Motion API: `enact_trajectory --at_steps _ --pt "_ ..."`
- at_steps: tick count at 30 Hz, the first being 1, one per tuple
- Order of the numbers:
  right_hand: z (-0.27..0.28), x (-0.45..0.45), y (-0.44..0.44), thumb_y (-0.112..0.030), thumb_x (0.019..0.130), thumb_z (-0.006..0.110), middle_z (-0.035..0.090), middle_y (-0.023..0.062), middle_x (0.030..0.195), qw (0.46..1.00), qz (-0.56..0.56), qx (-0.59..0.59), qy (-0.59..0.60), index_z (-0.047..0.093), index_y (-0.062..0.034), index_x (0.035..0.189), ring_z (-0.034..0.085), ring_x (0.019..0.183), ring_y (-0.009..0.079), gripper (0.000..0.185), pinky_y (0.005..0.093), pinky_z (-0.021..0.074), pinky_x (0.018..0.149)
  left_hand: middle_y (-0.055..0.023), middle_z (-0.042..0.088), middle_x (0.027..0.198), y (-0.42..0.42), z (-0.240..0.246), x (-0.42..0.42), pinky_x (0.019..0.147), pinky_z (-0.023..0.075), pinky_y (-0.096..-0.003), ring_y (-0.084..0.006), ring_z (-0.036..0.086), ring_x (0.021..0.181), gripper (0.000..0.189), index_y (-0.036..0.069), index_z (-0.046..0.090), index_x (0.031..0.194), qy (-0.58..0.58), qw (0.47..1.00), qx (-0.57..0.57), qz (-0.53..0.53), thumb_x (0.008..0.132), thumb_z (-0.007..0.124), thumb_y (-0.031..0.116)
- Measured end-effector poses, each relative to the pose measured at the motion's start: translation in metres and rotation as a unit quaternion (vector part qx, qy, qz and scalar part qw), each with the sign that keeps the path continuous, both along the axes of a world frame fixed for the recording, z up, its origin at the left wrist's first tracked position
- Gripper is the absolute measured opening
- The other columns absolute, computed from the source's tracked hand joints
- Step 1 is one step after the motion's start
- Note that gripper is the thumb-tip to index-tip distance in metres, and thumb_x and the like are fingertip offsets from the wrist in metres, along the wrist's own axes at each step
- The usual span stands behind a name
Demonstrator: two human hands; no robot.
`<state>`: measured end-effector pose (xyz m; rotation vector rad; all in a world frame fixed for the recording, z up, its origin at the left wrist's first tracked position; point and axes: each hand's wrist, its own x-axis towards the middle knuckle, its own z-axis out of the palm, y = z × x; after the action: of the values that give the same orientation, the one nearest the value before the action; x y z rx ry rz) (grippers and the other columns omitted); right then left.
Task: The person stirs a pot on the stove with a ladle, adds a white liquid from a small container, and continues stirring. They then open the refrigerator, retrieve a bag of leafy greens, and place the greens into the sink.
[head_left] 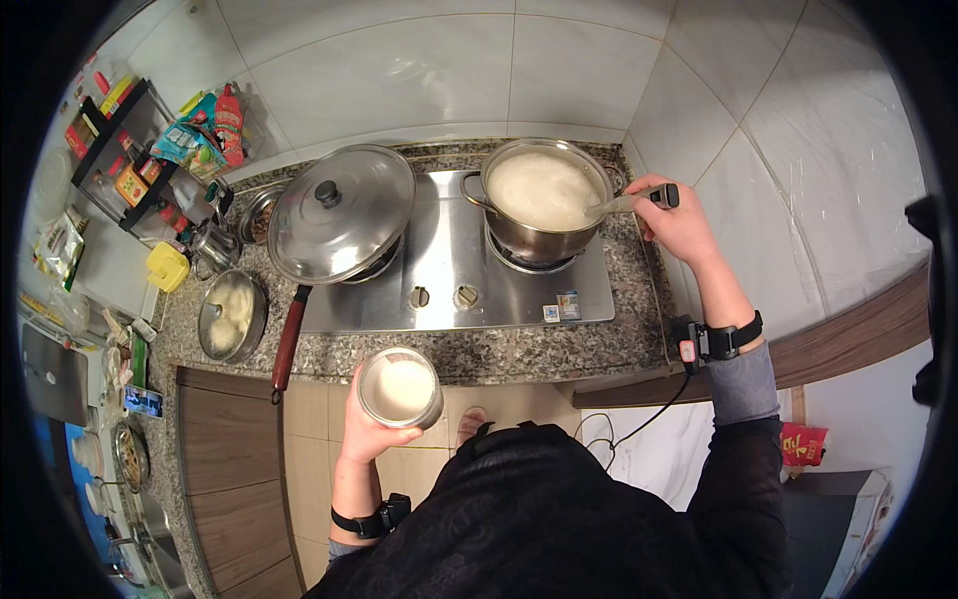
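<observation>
My right hand (670,217) grips the handle of a utensil (621,204), whose lower end is hidden in the pale, foamy contents of a steel pot (539,236). The pot stands on the right burner of a steel gas hob (449,247). In front of the counter, my left hand (363,430) holds a round, clear-walled container (400,388) with off-white contents inside. A wok with a domed metal lid (344,217) sits on the left burner, its red-brown handle (290,344) pointing towards me.
Left of the wok stand a small lidded pan (232,314), a metal jug (215,245) and a yellow plastic container (167,267). A rack (112,142) of condiments stands at the wall. A lit phone (143,401) lies farther down the left counter. A black cable (651,419) hangs from my right wrist device.
</observation>
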<state>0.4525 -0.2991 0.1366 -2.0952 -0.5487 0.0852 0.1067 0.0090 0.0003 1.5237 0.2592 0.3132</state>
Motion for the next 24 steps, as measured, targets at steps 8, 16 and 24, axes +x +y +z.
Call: enact_trajectory --at_steps 8,16,24 --pt "-0.018 0.006 0.021 -0.017 0.088 0.064 0.059 -0.0007 0.065 0.987 -0.008 0.101 0.122 0.067 -0.0056 0.102 0.058 0.054 0.0081 0.019 0.0252 0.0472 0.051 -0.0103 0.057 0.123 -0.002 0.002 -0.002 0.1 0.0446 -0.0377 -0.0213 0.056 0.115 0.103 0.0 0.043 0.132 0.0 1.0 0.009 -0.007 0.048 0.097 0.029" --pt "-0.048 0.013 0.022 -0.018 0.086 0.067 0.067 0.0032 0.075 0.996 0.037 0.024 -0.08 0.069 -0.0085 0.104 0.061 0.064 0.0102 0.021 0.0267 0.0486 0.061 -0.011 0.057 0.124 -0.004 0.009 -0.003 0.101 0.0441 -0.0382 -0.0216 0.056 0.116 0.105 0.0 0.043 0.132 0.012 1.0 -0.001 -0.001 0.047 0.097 0.029" --pt "-0.024 0.003 0.0 -0.02 0.084 0.068 0.063 0.0037 0.065 0.997 -0.022 -0.038 -0.068 0.069 -0.0064 0.1 0.061 0.06 0.0111 0.021 0.0282 0.0481 0.058 -0.0112 0.057 0.124 -0.005 0.007 0.003 0.101 0.0439 -0.0383 -0.0218 0.055 0.116 0.105 0.0 0.043 0.133 0.002 1.0 0.003 -0.011 0.048 0.097 0.029"
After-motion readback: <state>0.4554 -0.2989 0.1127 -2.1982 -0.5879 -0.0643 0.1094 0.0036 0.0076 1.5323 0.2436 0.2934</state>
